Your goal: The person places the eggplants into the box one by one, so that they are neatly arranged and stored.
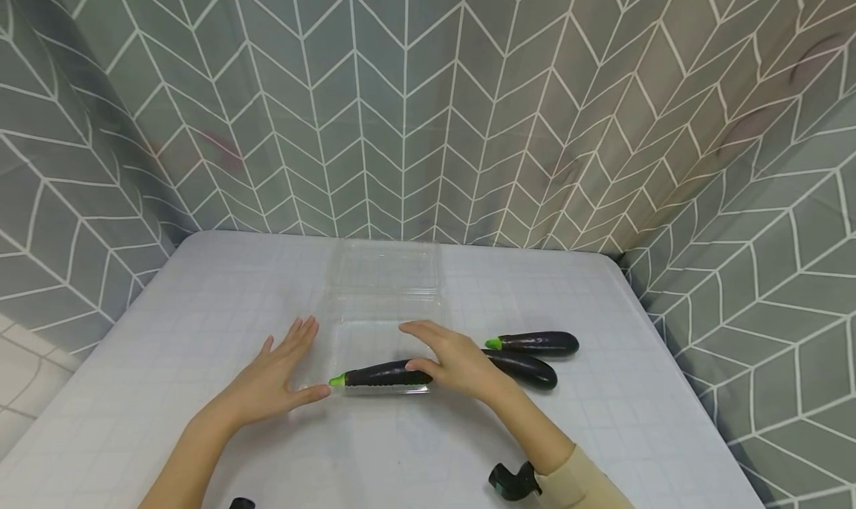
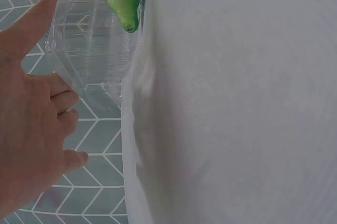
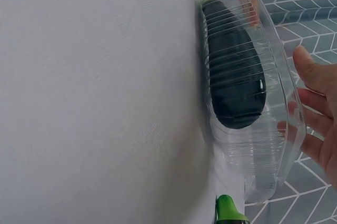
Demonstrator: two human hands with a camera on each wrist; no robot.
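A clear plastic clamshell container (image 1: 374,339) stands on the table with its lid (image 1: 388,267) folded back. Along its front wall lies a dark purple eggplant (image 1: 381,374), its green stem (image 2: 125,11) toward the left end. My left hand (image 1: 270,383) is at the left end, fingers spread, thumb tip close to the stem in the head view. Over the right end hovers my right hand (image 1: 458,360), thumb and fingers apart and loosely bent, beside the rim (image 3: 288,87) in the right wrist view. Neither hand grips anything.
Two more eggplants lie right of the container: a near one (image 1: 528,369), partly hidden by my right hand, and a far one (image 1: 545,343). A white cloth (image 1: 669,435) covers the table. Patterned grey curtains (image 1: 401,108) hang behind and at both sides.
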